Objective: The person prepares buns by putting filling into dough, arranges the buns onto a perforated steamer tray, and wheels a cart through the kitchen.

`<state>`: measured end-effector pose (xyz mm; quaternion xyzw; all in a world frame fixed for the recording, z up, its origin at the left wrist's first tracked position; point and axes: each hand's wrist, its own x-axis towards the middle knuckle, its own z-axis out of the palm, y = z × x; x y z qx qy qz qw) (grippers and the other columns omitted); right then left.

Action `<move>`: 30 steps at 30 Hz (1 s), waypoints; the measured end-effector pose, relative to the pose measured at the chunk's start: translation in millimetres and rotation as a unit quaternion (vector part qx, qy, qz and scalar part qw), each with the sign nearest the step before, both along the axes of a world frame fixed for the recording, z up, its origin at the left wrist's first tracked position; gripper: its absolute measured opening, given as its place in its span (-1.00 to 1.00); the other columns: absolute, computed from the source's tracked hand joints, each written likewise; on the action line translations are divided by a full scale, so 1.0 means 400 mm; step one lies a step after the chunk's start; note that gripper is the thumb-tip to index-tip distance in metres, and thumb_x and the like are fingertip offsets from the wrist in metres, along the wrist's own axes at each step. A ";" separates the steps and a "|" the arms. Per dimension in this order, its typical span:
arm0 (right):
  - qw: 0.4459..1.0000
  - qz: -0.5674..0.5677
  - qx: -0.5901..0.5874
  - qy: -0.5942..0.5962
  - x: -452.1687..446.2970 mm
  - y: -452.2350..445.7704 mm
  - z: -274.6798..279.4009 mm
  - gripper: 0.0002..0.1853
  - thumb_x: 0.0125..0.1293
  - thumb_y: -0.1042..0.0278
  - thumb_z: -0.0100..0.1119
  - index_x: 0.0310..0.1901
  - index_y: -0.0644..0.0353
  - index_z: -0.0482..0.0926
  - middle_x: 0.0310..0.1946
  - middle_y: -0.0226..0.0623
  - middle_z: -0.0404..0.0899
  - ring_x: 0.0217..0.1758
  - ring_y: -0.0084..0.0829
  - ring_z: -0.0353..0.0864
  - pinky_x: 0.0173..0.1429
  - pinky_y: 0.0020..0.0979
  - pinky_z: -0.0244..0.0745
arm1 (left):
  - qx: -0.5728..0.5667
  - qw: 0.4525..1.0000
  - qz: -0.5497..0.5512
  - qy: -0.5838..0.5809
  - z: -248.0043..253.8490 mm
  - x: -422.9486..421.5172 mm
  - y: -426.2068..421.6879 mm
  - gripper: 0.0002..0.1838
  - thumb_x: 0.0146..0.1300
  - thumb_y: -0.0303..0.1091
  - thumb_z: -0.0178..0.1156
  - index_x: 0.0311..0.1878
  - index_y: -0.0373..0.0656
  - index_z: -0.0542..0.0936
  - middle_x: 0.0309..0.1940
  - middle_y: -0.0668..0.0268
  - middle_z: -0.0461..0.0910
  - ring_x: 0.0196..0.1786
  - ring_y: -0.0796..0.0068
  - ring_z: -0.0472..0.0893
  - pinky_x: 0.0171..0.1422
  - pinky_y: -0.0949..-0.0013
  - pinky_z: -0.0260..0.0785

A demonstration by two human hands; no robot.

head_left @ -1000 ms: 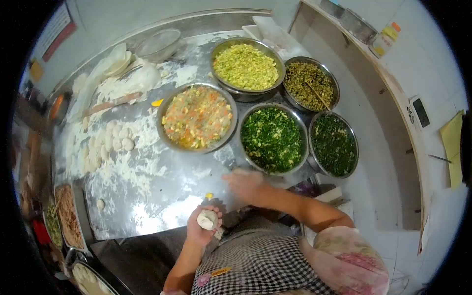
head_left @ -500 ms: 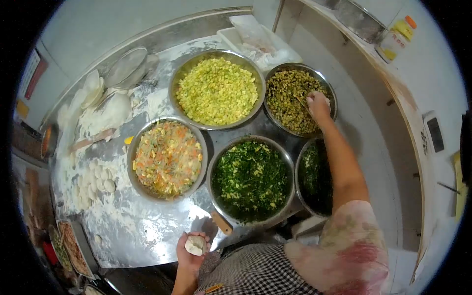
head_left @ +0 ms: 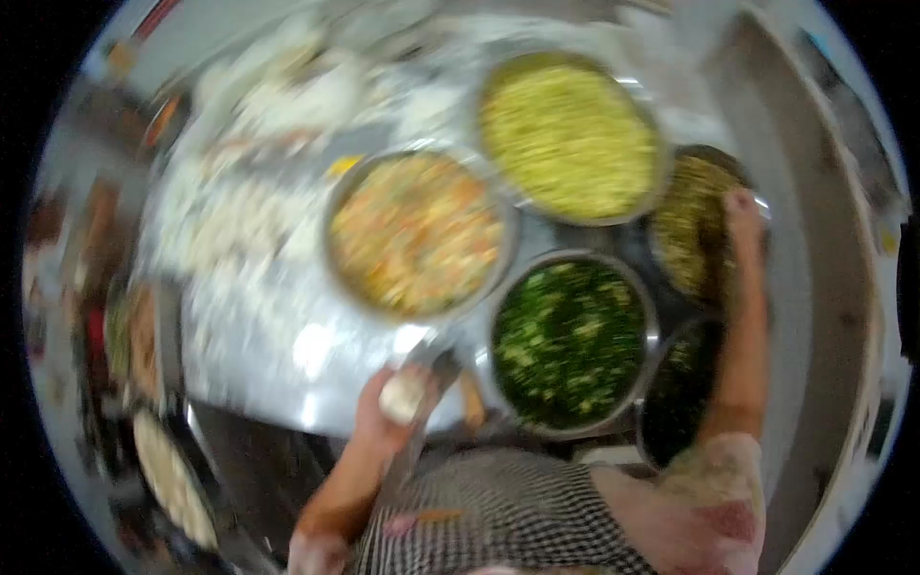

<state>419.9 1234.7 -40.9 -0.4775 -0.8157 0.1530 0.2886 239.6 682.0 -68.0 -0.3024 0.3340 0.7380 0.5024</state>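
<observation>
My left hand, near the front edge of the metal table, is curled around a pale piece of dough that looks hollowed like a cup. At the far right, my right hand is over the bowl of brownish-green chopped filling. Its fingers look closed, but blur hides what they hold, if anything. Beside my left hand lies a tool's wooden handle. The bowl of dark green chopped filling sits between my two hands.
A bowl of orange-flecked filling and a bowl of yellow-green filling stand farther back. Another dark green bowl is under my right forearm. Dough pieces lie on the floured metal table. A tray with pale rounds is lower left.
The view has turned and blurred, so the bowls appear shifted to the right. My left hand still holds the dough, and my right hand is still at the brownish-green filling.
</observation>
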 end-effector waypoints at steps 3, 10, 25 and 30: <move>0.964 0.177 -0.175 0.097 -0.189 -0.372 0.182 -0.92 0.18 0.42 0.13 -0.34 0.23 0.52 -0.50 -0.39 0.47 -0.38 -0.55 0.44 -0.25 -0.51 0.39 | -0.006 0.999 0.015 0.045 0.040 -0.052 0.045 -0.68 0.25 -0.05 -0.03 -0.27 -0.10 0.54 -0.33 0.27 0.60 -0.20 0.34 0.58 -0.16 0.27 0.46; 0.737 0.618 -0.275 0.006 -0.401 -1.039 0.184 -0.91 0.11 0.50 0.14 -0.35 0.24 0.45 -0.37 -0.33 0.41 -0.38 -0.48 0.44 -0.26 -0.47 0.40 | 0.109 0.985 0.101 0.087 0.072 -0.108 -0.073 -0.66 0.30 -0.07 -0.09 -0.26 -0.13 0.53 -0.30 0.26 0.58 -0.21 0.36 0.58 -0.09 0.27 0.47; 0.576 0.786 -0.125 -0.186 -0.732 -2.132 0.101 -0.57 0.09 0.47 0.17 0.05 0.16 0.42 -0.09 -0.05 0.44 -0.03 -0.08 0.45 0.06 -0.21 0.36 | -0.080 0.803 0.267 0.526 -0.058 -0.175 -1.068 -0.77 0.31 -0.35 -0.03 -0.05 -0.27 0.43 -0.14 0.21 0.49 -0.09 0.47 0.51 -0.01 0.38 0.38; 0.374 0.911 -0.138 -0.103 -0.860 -2.564 0.168 -0.50 0.05 0.48 0.21 0.09 0.19 0.40 0.05 -0.05 0.40 0.17 -0.08 0.34 0.26 -0.25 0.24 | 0.098 0.817 0.514 0.243 0.047 -0.233 -1.456 -0.48 0.43 0.02 -0.40 0.14 -0.18 0.31 0.02 0.20 0.44 0.10 0.29 0.44 0.26 0.27 0.22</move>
